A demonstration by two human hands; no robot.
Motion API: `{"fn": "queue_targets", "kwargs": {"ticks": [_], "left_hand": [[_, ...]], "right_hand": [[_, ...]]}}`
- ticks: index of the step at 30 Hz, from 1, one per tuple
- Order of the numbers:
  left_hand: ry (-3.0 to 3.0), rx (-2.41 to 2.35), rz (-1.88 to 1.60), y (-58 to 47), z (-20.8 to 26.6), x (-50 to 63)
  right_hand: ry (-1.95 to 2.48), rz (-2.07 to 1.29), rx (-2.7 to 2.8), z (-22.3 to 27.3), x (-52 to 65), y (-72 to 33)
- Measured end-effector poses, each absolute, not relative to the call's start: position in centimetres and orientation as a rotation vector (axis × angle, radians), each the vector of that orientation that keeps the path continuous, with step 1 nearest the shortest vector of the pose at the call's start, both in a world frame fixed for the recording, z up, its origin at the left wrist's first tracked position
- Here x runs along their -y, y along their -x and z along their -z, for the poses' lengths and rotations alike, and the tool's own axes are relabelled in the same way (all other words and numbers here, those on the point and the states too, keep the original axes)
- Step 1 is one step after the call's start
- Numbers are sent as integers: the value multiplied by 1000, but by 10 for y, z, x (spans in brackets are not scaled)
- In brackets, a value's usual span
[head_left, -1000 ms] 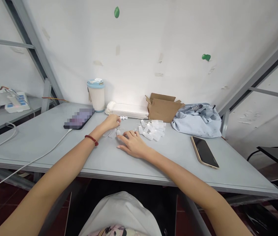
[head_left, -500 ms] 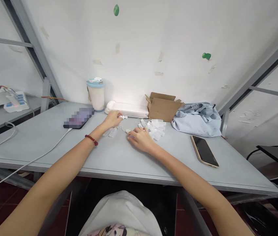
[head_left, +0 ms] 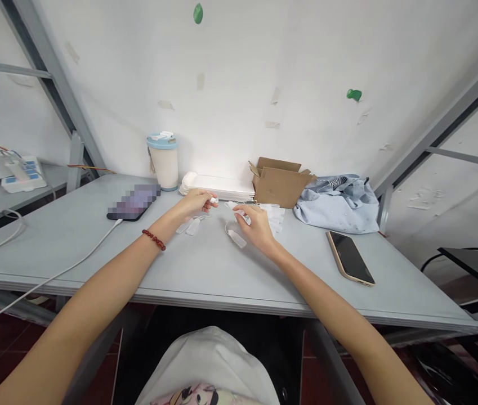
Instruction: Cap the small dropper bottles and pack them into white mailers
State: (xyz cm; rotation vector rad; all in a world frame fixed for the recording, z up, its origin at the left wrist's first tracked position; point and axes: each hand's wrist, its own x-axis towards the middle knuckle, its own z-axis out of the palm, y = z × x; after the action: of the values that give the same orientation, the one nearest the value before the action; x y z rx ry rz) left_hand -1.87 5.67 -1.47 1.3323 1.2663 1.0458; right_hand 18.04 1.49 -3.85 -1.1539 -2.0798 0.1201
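Observation:
My left hand [head_left: 199,203] is closed in a pinch around a small white piece [head_left: 214,199]; its exact kind is too small to make out. Below that hand, a few white tags with thin strings [head_left: 193,226] lie on the grey table. My right hand [head_left: 258,225] hovers with thumb and forefinger apart, and no object shows between them. Just left of its palm lies a single white tag [head_left: 237,239] with a looped string. Behind and partly under the right hand spreads a pile of similar white tags [head_left: 276,215].
Along the back stand a blue-lidded cup [head_left: 166,163], a stack of white flat pieces [head_left: 222,184], an open cardboard box [head_left: 281,187] and a bunched light-blue cloth [head_left: 340,208]. One phone [head_left: 351,257] lies at right, another [head_left: 133,205] at left with a white cable [head_left: 74,261].
My right hand has lifted and shifted right and back, uncovering a single white tag on the table. My left hand has turned slightly, still pinching the small white piece.

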Motion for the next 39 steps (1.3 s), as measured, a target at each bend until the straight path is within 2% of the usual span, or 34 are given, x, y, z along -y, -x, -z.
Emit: {"fn": "queue_targets", "kwargs": {"ticks": [12,21,39], "left_hand": [[-1322,-941,-827,9,17,-45],[-1207,-917,-1083,-4,24,-45],[-1155,-948,-994,-6,26,-41]], "right_hand": [[1089,-387,1720,31,-13,-183],[1054,-665,1656,31,-11,-181],[986,-847,1587,34,-13,-179]]}}
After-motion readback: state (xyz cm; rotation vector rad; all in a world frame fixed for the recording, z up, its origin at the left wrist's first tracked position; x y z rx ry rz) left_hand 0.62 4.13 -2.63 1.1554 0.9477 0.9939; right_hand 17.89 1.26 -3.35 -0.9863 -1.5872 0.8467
